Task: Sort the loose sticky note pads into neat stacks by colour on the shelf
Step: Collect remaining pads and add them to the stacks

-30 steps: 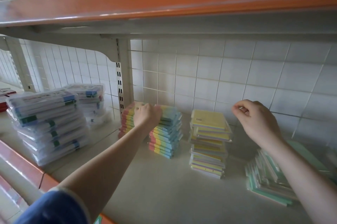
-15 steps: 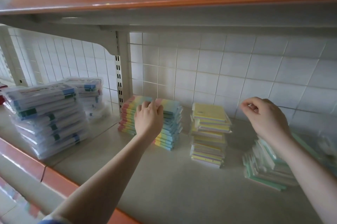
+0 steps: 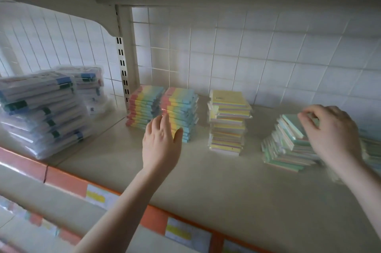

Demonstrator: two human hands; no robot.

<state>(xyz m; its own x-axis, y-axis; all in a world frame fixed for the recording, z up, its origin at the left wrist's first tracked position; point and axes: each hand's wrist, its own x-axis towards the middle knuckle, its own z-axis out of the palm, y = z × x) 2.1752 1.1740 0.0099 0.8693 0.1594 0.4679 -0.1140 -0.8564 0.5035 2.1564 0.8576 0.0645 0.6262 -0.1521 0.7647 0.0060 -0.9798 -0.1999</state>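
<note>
Green stack [image 3: 288, 145]: right end of the shelf [image 3: 206, 180], leaning, its pads slid out of line.
Right hand [image 3: 332, 129]: directly on that stack, fingers curled on the top pad; nearer by far.
Left hand [image 3: 160, 141]: fingers spread, holding nothing, just before the rainbow stacks [image 3: 162, 110].
Yellow stack [image 3: 227, 121]: between both hands, untouched.
Next, likely: square up the green pads.

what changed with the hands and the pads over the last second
The left hand came off the top of the rainbow-striped pads and now hovers open in front of them. The right hand, empty and raised a second ago, dropped onto the leaning green stack and grips its top pad. The yellow stack and the wrapped packs on the left stayed put.
</note>
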